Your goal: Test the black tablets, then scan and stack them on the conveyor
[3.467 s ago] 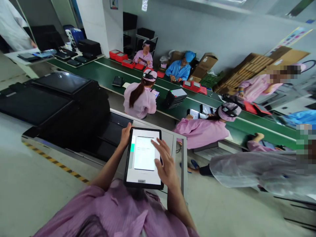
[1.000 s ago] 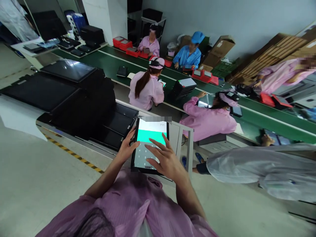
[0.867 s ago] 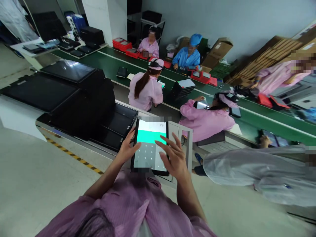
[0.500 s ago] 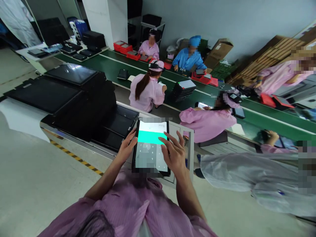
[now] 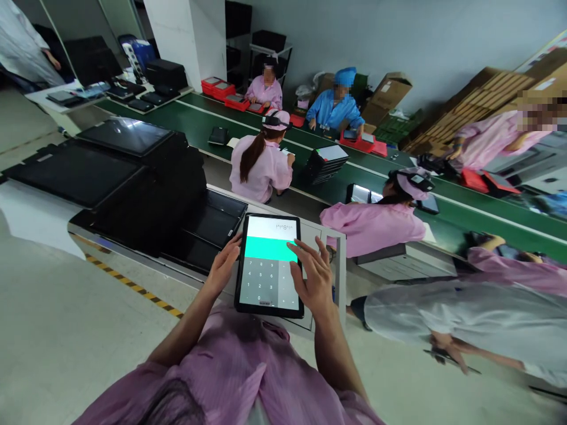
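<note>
Tablet (image 5: 268, 265) is between the two hands, in front of the wearer's pink top (image 5: 230, 372), screen up and lit. Left hand (image 5: 224, 265) grips its left edge; right hand (image 5: 313, 271) grasps nothing, fingers spread and slightly bent over the right edge, fingertips above the screen (can't tell whether any touch). Screen has a grey keypad (image 5: 261, 277) nearest the wearer, green band (image 5: 266, 248) across the middle, white strip (image 5: 266, 225) at the far end with a short line of characters, too small to read for sure. Beyond the tablet and to the right hand's side, pale cabinet (image 5: 331, 236). Left of the left hand: shallow black tray (image 5: 217, 215), then piled black panels (image 5: 75, 171); striped tape (image 5: 133, 286) on the floor nearer the wearer. Further beyond both hands, long green counter (image 5: 181, 121) with red trays (image 5: 217, 88) and a black stack (image 5: 325, 162). Co-worker with ponytail (image 5: 259, 165) sits straight ahead of the hands, another in pink (image 5: 372, 227) ahead and right, one in blue (image 5: 334, 109) across the counter. Well right of the right hand, someone in a pale coat (image 5: 407, 313) holds a thin dark object (image 5: 443, 356).
</note>
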The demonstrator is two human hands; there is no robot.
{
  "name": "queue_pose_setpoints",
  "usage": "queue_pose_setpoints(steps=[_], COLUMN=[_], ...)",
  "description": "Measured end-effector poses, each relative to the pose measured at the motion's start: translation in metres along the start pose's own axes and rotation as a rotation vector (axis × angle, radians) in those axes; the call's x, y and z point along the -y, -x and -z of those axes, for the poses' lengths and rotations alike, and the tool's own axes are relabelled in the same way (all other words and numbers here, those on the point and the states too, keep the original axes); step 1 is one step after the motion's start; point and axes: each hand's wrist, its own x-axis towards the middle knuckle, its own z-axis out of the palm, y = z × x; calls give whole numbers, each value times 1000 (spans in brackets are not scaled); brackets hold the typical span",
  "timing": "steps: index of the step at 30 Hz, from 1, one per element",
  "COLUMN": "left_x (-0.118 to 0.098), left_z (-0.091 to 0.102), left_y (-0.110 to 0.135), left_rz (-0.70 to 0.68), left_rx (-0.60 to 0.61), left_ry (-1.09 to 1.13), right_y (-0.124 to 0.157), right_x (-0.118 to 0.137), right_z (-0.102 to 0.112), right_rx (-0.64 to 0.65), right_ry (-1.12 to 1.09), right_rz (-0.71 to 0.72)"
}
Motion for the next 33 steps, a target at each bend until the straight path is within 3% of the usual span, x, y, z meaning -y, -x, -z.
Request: queue_pose_setpoints(steps=[9,16,29,33], left_x=[5,11,12,7], left_z=[-2,-1,1,0], left_y=[2,2,5,6], left_rz=[-9,-55,-49,-25], left_rx=[-19,-9,16,21], left_ry=[20,-25,-66,-121], right_y=[19,31,33,35], right_x=[1,-6,-8,-7], right_z=[9,20,19,16], right_rx=[-179,-24,-2,-88], right_ry=[-77,-81,-125,-154], right_rz=[-5,79,57,3])
